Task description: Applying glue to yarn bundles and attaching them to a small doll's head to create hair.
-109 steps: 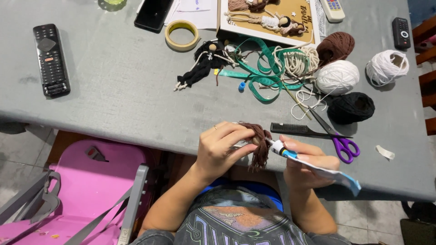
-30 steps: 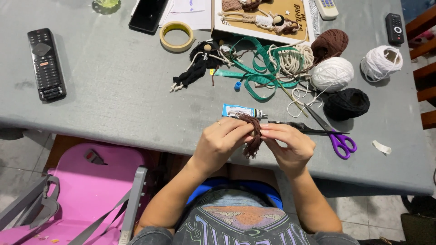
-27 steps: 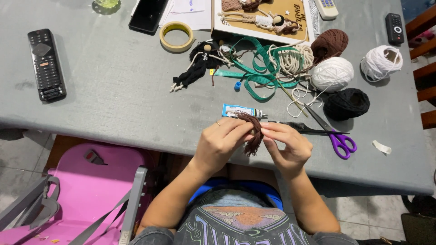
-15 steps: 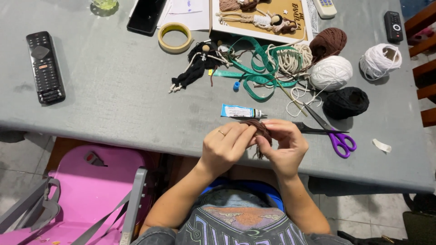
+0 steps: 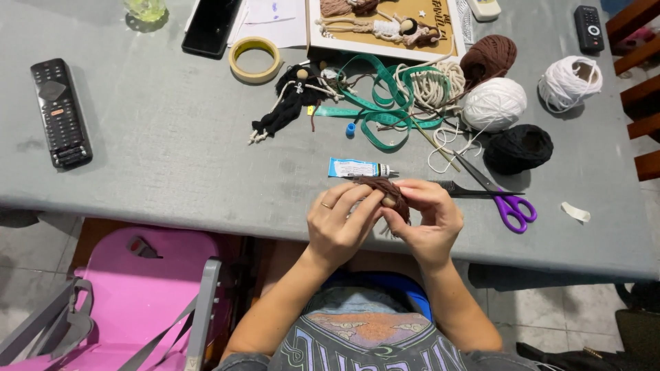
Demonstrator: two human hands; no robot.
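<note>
While both hands meet at the near edge of the grey counter [image 5: 172, 151], the left hand [image 5: 340, 227] and right hand [image 5: 430, 220] each close their grip around one brown yarn bundle [image 5: 388, 196] with a pale bead. Glue tube [image 5: 361, 168] at 12 o'clock, just beside; comb [image 5: 457, 192] and purple scissors [image 5: 505, 203] at 3 o'clock. Risk, judged: the bundle overhangs the edge, so a slackened pinch could drop or unravel it.
</note>
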